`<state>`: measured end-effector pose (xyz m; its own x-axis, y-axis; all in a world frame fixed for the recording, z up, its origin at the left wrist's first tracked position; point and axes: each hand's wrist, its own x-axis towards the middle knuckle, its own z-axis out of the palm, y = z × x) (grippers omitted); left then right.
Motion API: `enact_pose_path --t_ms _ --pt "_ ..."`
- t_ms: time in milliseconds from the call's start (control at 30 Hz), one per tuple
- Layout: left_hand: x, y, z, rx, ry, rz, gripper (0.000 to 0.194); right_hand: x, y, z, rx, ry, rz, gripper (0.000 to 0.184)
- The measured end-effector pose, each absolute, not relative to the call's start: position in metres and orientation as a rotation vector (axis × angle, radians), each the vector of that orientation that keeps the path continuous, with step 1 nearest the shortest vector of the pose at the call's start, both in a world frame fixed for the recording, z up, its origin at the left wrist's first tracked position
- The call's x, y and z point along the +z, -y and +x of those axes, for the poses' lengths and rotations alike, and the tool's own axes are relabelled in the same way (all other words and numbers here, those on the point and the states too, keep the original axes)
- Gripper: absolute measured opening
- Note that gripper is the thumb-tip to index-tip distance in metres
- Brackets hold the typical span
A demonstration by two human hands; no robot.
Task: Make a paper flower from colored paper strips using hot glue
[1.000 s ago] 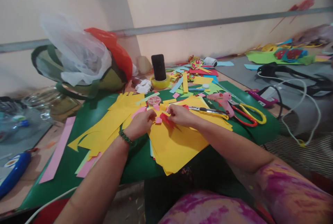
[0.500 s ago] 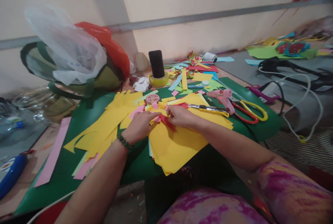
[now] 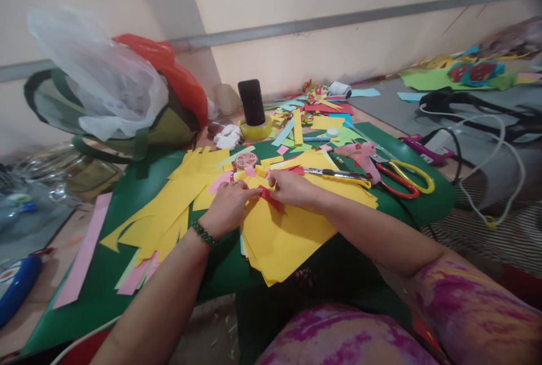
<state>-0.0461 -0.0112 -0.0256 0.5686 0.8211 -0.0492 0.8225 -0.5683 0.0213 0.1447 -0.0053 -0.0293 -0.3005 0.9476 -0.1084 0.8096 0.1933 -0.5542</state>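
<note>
My left hand [image 3: 228,205], with a dark green bead bracelet at the wrist, has its fingers pinched at the left end of a red paper strip [image 3: 273,200]. On the strip's other side my right hand [image 3: 293,188] pinches it between thumb and fingers. Curled yellow and pink paper pieces [image 3: 250,172] lie just beyond the fingertips, partly hidden by them. Both hands work over a stack of yellow paper sheets [image 3: 292,240]. A utility knife [image 3: 336,174] lies on that stack, right of my right hand. A round patterned tin [image 3: 245,160] sits behind the hands.
Right on the green mat [image 3: 220,277] are a pink glue gun [image 3: 365,159] and red-and-yellow scissors [image 3: 409,178]. Yellow cutouts [image 3: 169,201] and a pink strip [image 3: 84,252] lie left. A phone [image 3: 251,102] stands in a tape roll [image 3: 257,129]; a bag [image 3: 178,122] is behind left.
My left index finger, stretched across the paper before, is now drawn back and bent into a pinch. More of the red strip shows. The view has shifted slightly.
</note>
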Motion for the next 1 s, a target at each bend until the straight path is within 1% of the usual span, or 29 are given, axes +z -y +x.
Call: enact_pose_path --t_ms 267,333,467,533,633,667,767,1000 --pt "-0.026 0.012 -0.045 -0.111 -1.464 2.755 0.043 -0.03 0.004 0.146 0.753 2.249 -1.651 0.017" --pt "-0.027 0.012 -0.045 -0.11 -1.47 2.755 0.043 -0.024 0.003 0.15 0.772 2.235 -1.65 0.022" --pt "-0.028 0.01 -0.046 -0.1 -1.465 2.774 0.04 -0.011 -0.002 0.16 0.731 2.037 -1.654 0.039" --pt "-0.029 0.01 -0.047 -0.09 -1.453 2.792 0.039 -0.009 -0.005 0.163 0.673 2.004 -1.587 0.04" --pt "-0.029 0.009 -0.046 -0.105 -1.464 2.79 0.039 -0.013 -0.006 0.163 0.637 2.135 -1.471 0.022" --pt "-0.028 0.009 -0.046 -0.107 -1.471 2.783 0.038 -0.014 -0.005 0.162 0.629 2.204 -1.448 0.023" --pt "-0.027 0.008 -0.046 -0.1 -1.465 2.765 0.036 -0.015 -0.002 0.158 0.565 2.395 -1.443 0.039" --pt "-0.024 0.006 -0.049 -0.117 -1.444 2.725 0.039 -0.016 0.001 0.15 0.425 2.636 -1.472 0.044"
